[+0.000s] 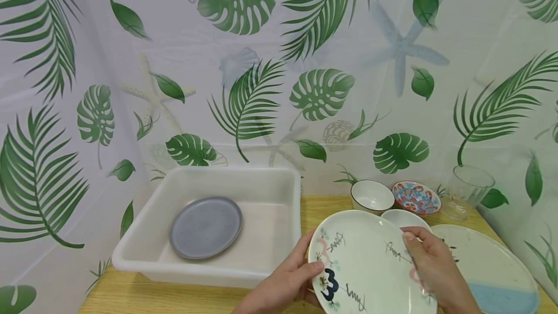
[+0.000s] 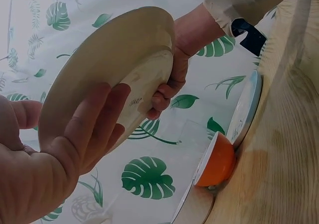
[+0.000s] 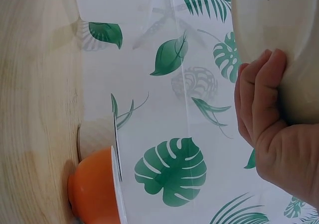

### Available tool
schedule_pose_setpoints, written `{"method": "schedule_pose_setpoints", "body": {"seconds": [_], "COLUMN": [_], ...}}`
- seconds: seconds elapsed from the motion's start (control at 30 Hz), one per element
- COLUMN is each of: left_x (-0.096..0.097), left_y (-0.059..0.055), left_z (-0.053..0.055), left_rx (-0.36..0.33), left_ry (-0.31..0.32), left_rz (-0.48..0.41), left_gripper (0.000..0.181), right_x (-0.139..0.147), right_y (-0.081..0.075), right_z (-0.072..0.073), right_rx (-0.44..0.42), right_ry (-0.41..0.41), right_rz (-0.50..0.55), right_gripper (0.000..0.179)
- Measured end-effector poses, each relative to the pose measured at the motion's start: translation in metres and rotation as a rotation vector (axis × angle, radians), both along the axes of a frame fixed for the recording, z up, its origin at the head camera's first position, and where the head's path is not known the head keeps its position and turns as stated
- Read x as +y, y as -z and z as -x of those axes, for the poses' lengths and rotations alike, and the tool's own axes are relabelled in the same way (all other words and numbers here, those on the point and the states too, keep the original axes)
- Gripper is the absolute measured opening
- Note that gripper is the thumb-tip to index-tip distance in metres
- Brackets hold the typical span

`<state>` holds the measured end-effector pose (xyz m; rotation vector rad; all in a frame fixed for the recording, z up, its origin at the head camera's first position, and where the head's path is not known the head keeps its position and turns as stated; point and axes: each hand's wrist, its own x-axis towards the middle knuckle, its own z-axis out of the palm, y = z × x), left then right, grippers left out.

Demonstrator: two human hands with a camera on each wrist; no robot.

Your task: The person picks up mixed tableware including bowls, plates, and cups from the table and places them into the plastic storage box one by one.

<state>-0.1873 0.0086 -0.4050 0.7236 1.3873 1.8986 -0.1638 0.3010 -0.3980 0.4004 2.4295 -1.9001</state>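
Both hands hold a white oval plate (image 1: 370, 256) with pink and dark-blue flower drawings, raised and tilted above the table. My left hand (image 1: 294, 275) grips its left edge, thumb on the face and fingers spread beneath, as the left wrist view shows. At the right edge my right hand (image 1: 436, 265) pinches the rim, thumb on top and fingers curled under the base (image 3: 299, 50). To the left, a grey plate (image 1: 206, 227) lies in a white plastic basin (image 1: 244, 271).
Behind the held plate stand a white bowl (image 1: 372, 196), a red-and-blue patterned bowl (image 1: 417, 197) and a partly hidden bowl (image 1: 407, 219) with an orange outside (image 2: 219, 159). A clear glass (image 1: 466, 193) stands at the back right. A large cream-and-blue plate (image 1: 501, 275) lies at the right.
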Motion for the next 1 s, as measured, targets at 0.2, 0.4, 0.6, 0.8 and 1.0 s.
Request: {"method": "schedule_pose_setpoints", "body": {"seconds": [0.2,0.4,0.6,0.8,1.0], "left_x": [-0.001,-0.002,-0.003,-0.007,-0.011], "left_y": [0.001,0.002,0.001,-0.003,-0.006], "left_z": [0.001,0.0,0.0,0.001,0.003], "left_rx": [-0.029,-0.074,-0.09,-0.092,-0.09], "left_ry": [0.018,0.016,0.008,-0.032,-0.056], "left_rz": [-0.006,-0.016,-0.058,-0.039,-0.012], "left_gripper": [0.066,0.07,0.068,0.068,0.068], "right_x": [-0.004,-0.005,-0.006,-0.008,-0.01], "right_y": [-0.002,-0.002,-0.003,-0.002,-0.002], "right_z": [-0.002,-0.002,-0.002,0.0,0.001], "right_rx": [-0.016,-0.026,-0.029,-0.04,-0.013], "right_ry": [-0.018,-0.017,-0.019,-0.021,-0.038], "right_rz": [-0.029,-0.03,-0.026,0.023,0.108], "right_gripper": [0.042,0.042,0.042,0.044,0.043]}}
